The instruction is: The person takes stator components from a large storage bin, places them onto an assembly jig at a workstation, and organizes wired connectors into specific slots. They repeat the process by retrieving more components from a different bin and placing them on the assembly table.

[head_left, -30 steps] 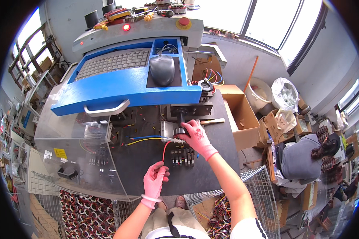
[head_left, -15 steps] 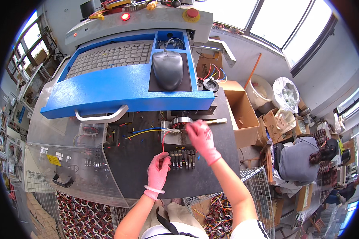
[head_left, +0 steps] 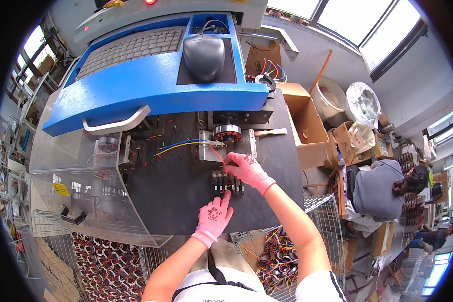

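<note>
A round stator with a shiny metal rim and red windings sits on a small metal fixture. Blue and yellow wires stretch away from it to the left, while a red wire comes toward me. My right hand, in a pink glove, pinches the red wire just in front of the fixture. Below it stands a row of small black clamps, partly covered by the right hand. My left hand, also gloved in pink, points its index finger at the clamps' near edge; its fingers hold nothing visible.
A blue drawer with a keyboard and black mouse overhangs the far side. A clear guard stands at left. A brush lies right of the stator. A cardboard box and a seated person are further right.
My left hand has released the red wire and moved right to the clamps. My right hand has come down from beside the stator and now pinches that wire. The view has shifted slightly.
</note>
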`<state>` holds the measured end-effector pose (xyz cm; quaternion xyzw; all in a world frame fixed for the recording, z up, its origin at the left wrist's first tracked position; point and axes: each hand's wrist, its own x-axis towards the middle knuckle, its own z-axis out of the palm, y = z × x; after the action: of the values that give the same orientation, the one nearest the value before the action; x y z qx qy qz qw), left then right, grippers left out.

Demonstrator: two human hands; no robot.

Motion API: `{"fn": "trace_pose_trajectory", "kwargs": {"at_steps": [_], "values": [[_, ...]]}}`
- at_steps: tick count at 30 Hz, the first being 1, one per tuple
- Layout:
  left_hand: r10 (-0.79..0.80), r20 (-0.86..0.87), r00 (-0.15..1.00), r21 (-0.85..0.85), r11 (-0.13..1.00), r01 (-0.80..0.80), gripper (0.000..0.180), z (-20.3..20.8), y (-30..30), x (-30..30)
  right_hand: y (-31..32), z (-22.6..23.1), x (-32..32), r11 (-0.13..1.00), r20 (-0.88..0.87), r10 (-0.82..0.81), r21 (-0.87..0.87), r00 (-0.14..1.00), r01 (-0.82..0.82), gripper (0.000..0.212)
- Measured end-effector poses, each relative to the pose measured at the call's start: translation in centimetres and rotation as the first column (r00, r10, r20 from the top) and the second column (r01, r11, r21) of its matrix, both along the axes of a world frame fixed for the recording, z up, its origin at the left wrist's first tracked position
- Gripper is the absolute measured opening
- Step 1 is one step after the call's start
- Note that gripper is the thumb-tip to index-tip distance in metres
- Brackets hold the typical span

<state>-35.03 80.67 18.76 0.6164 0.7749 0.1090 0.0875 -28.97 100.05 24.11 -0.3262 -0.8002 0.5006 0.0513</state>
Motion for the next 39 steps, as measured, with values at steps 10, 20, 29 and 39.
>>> {"fn": "trace_pose_trajectory", "kwargs": {"at_steps": [10,20,29,39], "values": [[-0.015,-0.125,0.992,-0.032,0.999,0.011,0.050,-2.3,-0.1,0.4,-0.1,-1.6,0.0,0.976,-0.029,0.068,0.211,0.997,-0.060,0.020],[0.022,0.999,0.026,0.007,0.606,-0.795,0.029,0.8,4.2,-6.1,-0.9,-2.4,0.5,0.966,-0.156,-0.023,0.251,0.988,0.062,0.020],[-0.275,0.953,-0.130,0.148,0.793,-0.591,0.062,7.4,5.1,-6.7,-1.1,-2.5,-5.1,0.513,-0.246,-0.305,-0.857,0.920,-0.059,0.030],[0.078,0.110,0.991,0.136,0.986,-0.092,0.057,0.0,-1.2,-0.6,-0.6,0.4,-0.7,0.997,-0.035,-0.027,-0.071,0.999,0.024,0.014]]}}
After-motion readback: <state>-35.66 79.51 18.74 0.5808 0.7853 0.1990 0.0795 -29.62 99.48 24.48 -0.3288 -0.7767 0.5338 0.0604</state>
